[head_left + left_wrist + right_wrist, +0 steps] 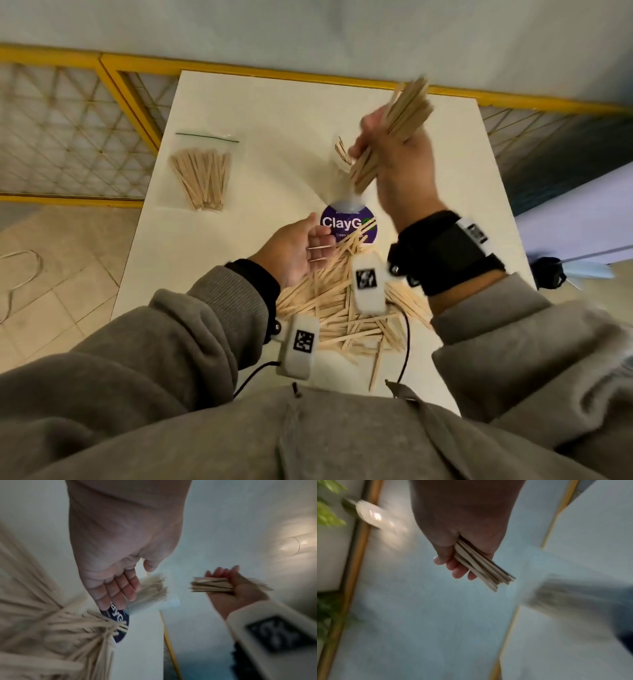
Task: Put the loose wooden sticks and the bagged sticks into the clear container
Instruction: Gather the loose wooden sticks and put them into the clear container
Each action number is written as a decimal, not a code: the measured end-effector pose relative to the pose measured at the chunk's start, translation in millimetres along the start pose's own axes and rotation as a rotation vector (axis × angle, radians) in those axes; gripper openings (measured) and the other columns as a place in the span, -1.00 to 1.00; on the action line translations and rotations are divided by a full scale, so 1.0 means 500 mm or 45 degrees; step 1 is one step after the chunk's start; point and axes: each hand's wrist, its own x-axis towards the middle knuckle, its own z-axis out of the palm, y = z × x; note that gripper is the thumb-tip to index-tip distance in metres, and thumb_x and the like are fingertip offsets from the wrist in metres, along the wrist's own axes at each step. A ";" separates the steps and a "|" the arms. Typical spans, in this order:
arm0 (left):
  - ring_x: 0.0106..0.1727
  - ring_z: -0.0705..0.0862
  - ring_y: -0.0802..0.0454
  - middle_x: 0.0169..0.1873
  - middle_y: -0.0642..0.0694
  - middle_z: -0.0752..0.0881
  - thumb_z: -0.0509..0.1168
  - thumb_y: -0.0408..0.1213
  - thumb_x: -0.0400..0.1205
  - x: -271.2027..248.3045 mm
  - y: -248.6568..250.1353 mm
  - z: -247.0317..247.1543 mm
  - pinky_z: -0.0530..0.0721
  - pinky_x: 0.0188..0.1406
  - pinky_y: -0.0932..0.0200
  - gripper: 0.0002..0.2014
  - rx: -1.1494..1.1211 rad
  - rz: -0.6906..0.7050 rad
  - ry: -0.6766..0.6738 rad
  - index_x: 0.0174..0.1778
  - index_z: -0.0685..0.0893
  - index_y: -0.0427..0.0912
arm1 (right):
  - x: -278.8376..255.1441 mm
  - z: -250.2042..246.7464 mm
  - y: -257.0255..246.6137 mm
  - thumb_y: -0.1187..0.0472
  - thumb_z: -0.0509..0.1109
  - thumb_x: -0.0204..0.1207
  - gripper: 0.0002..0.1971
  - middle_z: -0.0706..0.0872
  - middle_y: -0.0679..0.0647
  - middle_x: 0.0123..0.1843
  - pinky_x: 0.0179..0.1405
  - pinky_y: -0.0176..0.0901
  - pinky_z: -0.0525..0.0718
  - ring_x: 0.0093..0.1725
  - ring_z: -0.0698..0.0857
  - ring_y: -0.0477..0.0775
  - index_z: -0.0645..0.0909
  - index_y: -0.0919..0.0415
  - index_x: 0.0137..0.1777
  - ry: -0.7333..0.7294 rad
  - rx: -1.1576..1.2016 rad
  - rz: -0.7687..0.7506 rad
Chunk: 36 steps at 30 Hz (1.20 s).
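Gripping a bundle of pale flat wooden sticks (394, 133) above the white tabletop (281, 102), the right hand (400, 168) risks spilling them beside the clear plastic container (346, 192); the left hand (298, 250) waits open.

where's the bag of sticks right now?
Head view: the bag of sticks lies flat on the table's far left, untouched, left of the clear container.

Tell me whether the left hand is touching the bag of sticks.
Apart. The head view shows the left hand open near the sticker, with bare table between it and the bag of sticks.
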 end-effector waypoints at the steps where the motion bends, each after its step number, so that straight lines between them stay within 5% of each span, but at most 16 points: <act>1: -0.07 0.70 -0.08 -0.14 -0.12 0.72 0.10 0.02 0.71 0.007 -0.001 -0.013 0.60 0.04 -0.02 -0.65 0.033 0.028 0.024 -0.08 0.62 -0.18 | 0.035 -0.007 -0.022 0.44 0.36 0.51 -0.91 0.61 0.10 -0.34 -0.24 -0.03 0.69 -0.37 0.59 0.13 0.53 0.30 -0.16 0.062 0.062 -0.079; 4: 0.03 0.68 -0.07 -0.10 -0.06 0.70 0.13 0.01 0.70 0.012 -0.010 -0.048 0.58 -0.01 0.03 -0.70 0.182 0.120 0.076 -0.07 0.61 -0.13 | 0.119 -0.024 -0.041 0.44 0.43 0.44 -0.90 0.67 0.04 -0.34 -0.13 0.05 0.73 -0.31 0.64 0.11 0.55 0.31 -0.16 0.175 0.008 -0.185; 6: 0.10 0.64 -0.09 -0.03 -0.05 0.67 0.15 0.06 0.66 0.009 -0.014 -0.066 0.55 0.08 0.02 -0.70 0.393 0.228 0.122 -0.01 0.58 -0.12 | 0.146 -0.030 -0.009 0.38 0.50 0.33 -0.81 0.70 0.06 -0.29 -0.11 0.00 0.72 -0.29 0.68 0.07 0.57 0.31 -0.11 0.177 -0.144 -0.089; 11: -0.33 0.52 -0.07 -0.36 -0.18 0.50 0.13 0.18 0.55 0.001 -0.031 -0.121 0.47 -0.23 -0.05 -0.58 1.189 0.556 0.098 -0.32 0.48 -0.14 | 0.127 -0.083 0.065 0.07 0.59 0.33 -0.42 0.64 0.03 0.28 0.38 -0.11 0.58 0.35 0.60 -0.11 0.49 0.13 0.33 0.139 -0.395 0.016; 13: 0.19 0.61 -0.06 0.14 -0.16 0.64 0.21 0.22 0.55 0.000 -0.057 -0.153 0.53 0.20 -0.09 -0.47 1.341 0.485 0.136 0.17 0.61 -0.17 | 0.090 -0.123 0.072 -0.02 0.51 0.40 -0.46 0.60 0.01 0.34 0.46 -0.05 0.52 0.40 0.56 -0.11 0.47 0.08 0.34 0.249 -0.414 -0.054; 15: 0.43 0.46 -0.06 0.42 -0.08 0.46 0.19 0.51 0.32 -0.008 -0.088 -0.188 0.43 0.44 -0.06 -0.07 1.495 0.494 0.169 0.46 0.43 -0.07 | 0.021 -0.165 0.096 -0.09 0.45 0.45 -0.45 0.58 0.00 0.39 0.50 0.04 0.49 0.42 0.53 -0.11 0.46 0.09 0.38 0.255 -0.601 -0.010; 17: 0.55 0.33 -0.16 0.55 -0.13 0.32 -0.09 0.75 0.06 -0.023 -0.124 -0.217 0.35 0.49 -0.19 0.28 1.855 0.587 0.136 0.59 0.23 -0.05 | -0.084 -0.208 0.138 -0.27 0.43 0.38 -0.22 0.44 0.05 0.54 0.60 0.15 0.31 0.56 0.37 -0.01 0.35 0.05 0.54 0.022 -0.970 0.137; 19: 0.67 -0.12 -0.23 0.67 -0.13 -0.14 -0.28 0.78 -0.06 -0.038 -0.163 -0.245 0.01 0.57 -0.36 0.38 2.261 0.511 0.027 0.65 -0.21 0.03 | -0.205 -0.243 0.181 -0.57 0.33 0.12 0.12 0.08 0.11 0.72 0.65 0.33 -0.06 0.71 -0.02 0.15 0.08 -0.10 0.66 -0.412 -1.418 0.308; 20: 0.64 -0.34 -0.25 0.64 -0.09 -0.36 -0.26 0.78 -0.07 -0.041 -0.184 -0.259 -0.17 0.55 -0.43 0.36 2.361 0.483 -0.040 0.60 -0.38 0.09 | -0.259 -0.256 0.199 -0.65 0.29 0.02 0.24 -0.15 0.10 0.74 0.60 0.44 -0.22 0.70 -0.25 0.21 -0.08 -0.17 0.68 -0.630 -1.605 0.352; 22: 0.58 -0.50 -0.29 0.60 -0.12 -0.47 -0.08 0.76 -0.03 -0.045 -0.223 -0.273 -0.33 0.46 -0.51 0.36 2.413 0.507 -0.106 0.59 -0.44 0.13 | -0.352 -0.274 0.228 -0.67 0.33 -0.05 0.34 -0.48 0.09 0.68 0.49 0.56 -0.41 0.61 -0.53 0.25 -0.35 -0.27 0.64 -0.937 -1.815 0.356; 24: 0.58 -0.50 -0.28 0.61 -0.13 -0.44 0.01 0.74 -0.03 -0.043 -0.244 -0.270 -0.39 0.43 -0.50 0.37 2.353 0.554 -0.082 0.59 -0.41 0.15 | -0.391 -0.277 0.244 -0.62 0.39 -0.06 0.39 -0.56 0.14 0.64 0.45 0.58 -0.45 0.59 -0.58 0.27 -0.44 -0.26 0.61 -0.957 -1.868 0.348; 26: 0.61 -0.44 -0.26 0.63 -0.15 -0.38 -0.06 0.75 0.00 -0.035 -0.246 -0.248 -0.38 0.47 -0.45 0.34 2.241 0.599 -0.007 0.59 -0.42 0.13 | -0.377 -0.274 0.252 -0.63 0.39 -0.05 0.39 -0.54 0.19 0.65 0.45 0.59 -0.42 0.60 -0.53 0.30 -0.44 -0.23 0.61 -0.805 -1.870 0.372; 29: 0.67 -0.04 -0.30 0.67 -0.24 -0.03 -0.15 0.72 0.13 -0.019 -0.232 -0.203 -0.08 0.56 -0.35 0.26 2.155 0.674 0.146 0.64 -0.23 -0.02 | -0.316 -0.272 0.261 -0.57 0.45 0.01 0.38 -0.33 0.25 0.71 0.49 0.55 -0.32 0.67 -0.32 0.35 -0.36 -0.12 0.65 -0.599 -1.843 0.436; 32: 0.36 0.45 -0.37 0.42 -0.35 0.45 0.29 0.42 0.34 -0.002 -0.200 -0.167 0.37 0.32 -0.21 0.11 2.105 0.783 0.273 0.64 0.12 -0.25 | -0.258 -0.265 0.260 -0.34 0.60 0.10 0.32 0.17 0.31 0.65 0.58 0.43 0.10 0.61 0.16 0.39 -0.13 0.10 0.69 -0.511 -1.831 0.411; 36: 0.32 0.47 -0.30 0.32 -0.25 0.53 0.46 -0.01 0.46 0.015 -0.174 -0.116 0.43 0.29 -0.17 -0.15 2.073 0.700 0.403 0.61 0.22 -0.16 | -0.220 -0.269 0.244 -0.05 0.59 0.32 -0.12 0.48 0.28 0.39 0.32 0.24 0.41 0.36 0.44 0.36 0.25 0.19 0.57 -0.454 -2.025 0.351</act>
